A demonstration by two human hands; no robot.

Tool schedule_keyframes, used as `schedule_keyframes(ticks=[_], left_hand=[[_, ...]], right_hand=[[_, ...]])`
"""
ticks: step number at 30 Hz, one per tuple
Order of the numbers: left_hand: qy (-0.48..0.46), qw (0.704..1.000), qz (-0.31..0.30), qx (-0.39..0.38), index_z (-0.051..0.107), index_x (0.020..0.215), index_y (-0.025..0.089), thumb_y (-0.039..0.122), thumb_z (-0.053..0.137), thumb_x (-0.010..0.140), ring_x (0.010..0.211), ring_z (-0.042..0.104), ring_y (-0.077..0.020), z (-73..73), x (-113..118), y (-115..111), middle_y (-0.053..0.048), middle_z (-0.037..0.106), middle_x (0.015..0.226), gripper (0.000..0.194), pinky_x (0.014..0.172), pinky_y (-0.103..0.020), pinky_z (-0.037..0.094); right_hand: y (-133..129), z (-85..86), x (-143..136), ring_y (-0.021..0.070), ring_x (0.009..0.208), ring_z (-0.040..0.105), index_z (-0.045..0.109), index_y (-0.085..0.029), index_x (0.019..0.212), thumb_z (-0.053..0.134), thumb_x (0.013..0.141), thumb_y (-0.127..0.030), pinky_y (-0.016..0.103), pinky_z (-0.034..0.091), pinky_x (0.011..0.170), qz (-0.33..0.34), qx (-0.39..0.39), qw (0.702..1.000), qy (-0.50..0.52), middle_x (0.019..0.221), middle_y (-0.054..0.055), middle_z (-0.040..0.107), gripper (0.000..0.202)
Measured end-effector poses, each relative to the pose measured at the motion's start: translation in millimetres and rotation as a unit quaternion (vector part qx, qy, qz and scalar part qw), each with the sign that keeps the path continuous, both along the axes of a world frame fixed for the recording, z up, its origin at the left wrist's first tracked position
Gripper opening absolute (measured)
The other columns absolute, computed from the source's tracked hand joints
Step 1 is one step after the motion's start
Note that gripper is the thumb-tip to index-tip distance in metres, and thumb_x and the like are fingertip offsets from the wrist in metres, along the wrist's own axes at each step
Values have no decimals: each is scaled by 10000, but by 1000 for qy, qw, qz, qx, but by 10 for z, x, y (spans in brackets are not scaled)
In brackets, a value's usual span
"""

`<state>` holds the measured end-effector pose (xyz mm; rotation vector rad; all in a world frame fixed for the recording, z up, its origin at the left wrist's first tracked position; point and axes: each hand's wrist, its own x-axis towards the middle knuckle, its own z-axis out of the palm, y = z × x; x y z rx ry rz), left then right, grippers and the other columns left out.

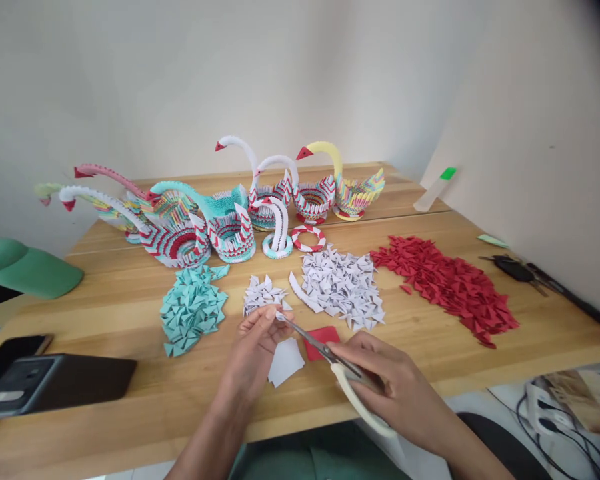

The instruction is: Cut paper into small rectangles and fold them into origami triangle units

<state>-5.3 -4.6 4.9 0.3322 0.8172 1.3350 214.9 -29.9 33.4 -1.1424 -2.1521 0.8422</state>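
Observation:
Between its thumb and fingers my left hand (pixel 256 339) pinches a small folded white paper piece (pixel 280 316). My right hand (pixel 387 380) is closed around white-handled scissors (pixel 325 350), whose blade tips meet that piece. Whether the tips cut it or only touch it I cannot tell. Below the blades lie a white paper sheet (pixel 286 362) and a red paper square (pixel 322 339). Just beyond my left hand sits a small pile of white folded pieces (pixel 264 293). A short curved chain of white pieces (pixel 304 293) rests beside a larger white pile (pixel 345 283).
Several paper swans (pixel 175 241) stand along the back of the wooden table (pixel 105 347), near a red-and-white ring (pixel 309 238). A teal pile (pixel 193 310) is at left, a red pile (pixel 445 283) at right. Phones (pixel 55 383), a green bottle (pixel 27 270) and keys (pixel 513 270) lie at the sides.

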Motion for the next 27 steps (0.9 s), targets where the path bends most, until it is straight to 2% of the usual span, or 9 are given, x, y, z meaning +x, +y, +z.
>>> schedule_keyframes(ticks=[7, 13, 20, 27], left_hand=[[17, 1000, -19, 10, 734, 799, 148, 310, 798, 705, 747, 680, -178, -9, 10, 2, -66, 748, 791, 198, 751, -312, 533], [87, 996, -15, 10, 744, 758, 142, 302, 829, 661, 754, 679, -196, -4, 67, -7, -68, 753, 790, 206, 787, -356, 534], [9, 1000, 18, 19, 724, 756, 142, 287, 810, 695, 776, 677, -169, -2, 1, 11, -60, 747, 771, 179, 770, -280, 525], [-29, 999, -20, 4, 698, 773, 138, 291, 799, 710, 734, 662, -157, 17, -15, 5, -55, 724, 762, 194, 730, -269, 522]], right_hand=[[15, -64, 2, 145, 746, 631, 614, -241, 1262, 530, 870, -105, 245, 530, 676, 13, 49, 999, -3, 882, 50, 633, 423], [6, -84, -30, 172, 769, 637, 587, -203, 1285, 501, 873, -92, 281, 536, 666, 7, 116, 992, -49, 936, 88, 631, 435], [10, 18, -57, 155, 782, 638, 584, -236, 1287, 527, 885, -106, 252, 543, 703, 19, 86, 996, -21, 914, 59, 623, 426], [-5, -11, -19, 147, 767, 635, 574, -241, 1302, 534, 895, -121, 246, 541, 693, 31, 88, 996, -14, 918, 57, 616, 427]])
